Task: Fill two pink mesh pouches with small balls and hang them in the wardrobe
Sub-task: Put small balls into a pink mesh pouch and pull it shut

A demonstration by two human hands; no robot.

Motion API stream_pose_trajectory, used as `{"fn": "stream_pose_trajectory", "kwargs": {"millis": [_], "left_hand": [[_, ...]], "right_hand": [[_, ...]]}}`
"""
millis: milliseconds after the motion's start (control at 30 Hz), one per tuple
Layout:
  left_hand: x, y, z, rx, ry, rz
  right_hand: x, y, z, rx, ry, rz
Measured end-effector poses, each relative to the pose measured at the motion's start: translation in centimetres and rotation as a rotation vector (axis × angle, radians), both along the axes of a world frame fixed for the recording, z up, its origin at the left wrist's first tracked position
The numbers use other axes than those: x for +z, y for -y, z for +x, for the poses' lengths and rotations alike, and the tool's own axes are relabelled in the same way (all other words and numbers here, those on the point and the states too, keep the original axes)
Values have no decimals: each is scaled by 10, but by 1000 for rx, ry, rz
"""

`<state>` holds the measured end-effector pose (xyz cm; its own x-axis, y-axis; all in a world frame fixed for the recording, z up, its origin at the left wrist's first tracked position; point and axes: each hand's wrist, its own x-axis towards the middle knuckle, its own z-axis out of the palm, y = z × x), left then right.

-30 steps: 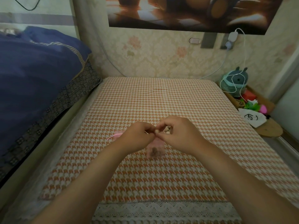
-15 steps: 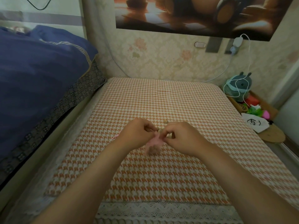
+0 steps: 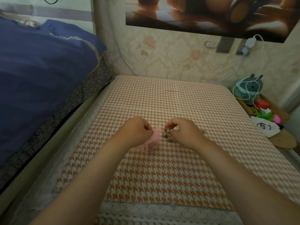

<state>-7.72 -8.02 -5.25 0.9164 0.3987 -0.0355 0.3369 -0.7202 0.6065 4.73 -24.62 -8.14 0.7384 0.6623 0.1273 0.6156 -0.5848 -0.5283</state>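
Filling under way, judging by the layout; hanging undone. Left hand (image 3: 136, 129) pinches pink mesh pouch (image 3: 154, 141); right hand (image 3: 184, 133) curls over small balls (image 3: 167, 136), hold unclear.

Orange houndstooth, navy bedding and one spot of pink.

The desk cover (image 3: 162, 176) is houndstooth in orange, tan and white, edged at the near side with white lace trim (image 3: 162, 211). On it, the mesh pouch (image 3: 154, 140) is pale pink and the small balls (image 3: 167, 135) are dull brown. The quilt (image 3: 40, 70) is navy with thin pale stripes, above a dark border (image 3: 73, 101) of small grey squares. The wallpaper (image 3: 170, 59) is cream damask with faded pink flowers. The poster (image 3: 194, 13) is brown and amber, the plush toy (image 3: 248, 88) teal.
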Motion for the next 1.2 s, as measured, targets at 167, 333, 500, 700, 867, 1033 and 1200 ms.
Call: {"fn": "stream_pose_trajectory", "kwargs": {"millis": [167,333,500,700,867,1033,1200], "left_hand": [[-4,-2,-3,-60,83,21],[-3,-3,1,-91,95,51],[-3,-3,-1,-102,62,-4],[-2,-1,-3,-119,52,-61],[-2,0,-1,-140,19,-26],[-1,-4,-4,-160,5,-86],[-5,-5,-4,-198,10,-138]], "right_hand": [[-18,-19,3,19,42,-160],[-19,-31,0,14,169,-303],[-22,-27,2,-14,190,-303],[5,-24,-5,-77,59,167],[23,-21,-33,152,-51,320],[22,-13,-37,204,44,178],[21,-9,-36,244,267,-64]]}}
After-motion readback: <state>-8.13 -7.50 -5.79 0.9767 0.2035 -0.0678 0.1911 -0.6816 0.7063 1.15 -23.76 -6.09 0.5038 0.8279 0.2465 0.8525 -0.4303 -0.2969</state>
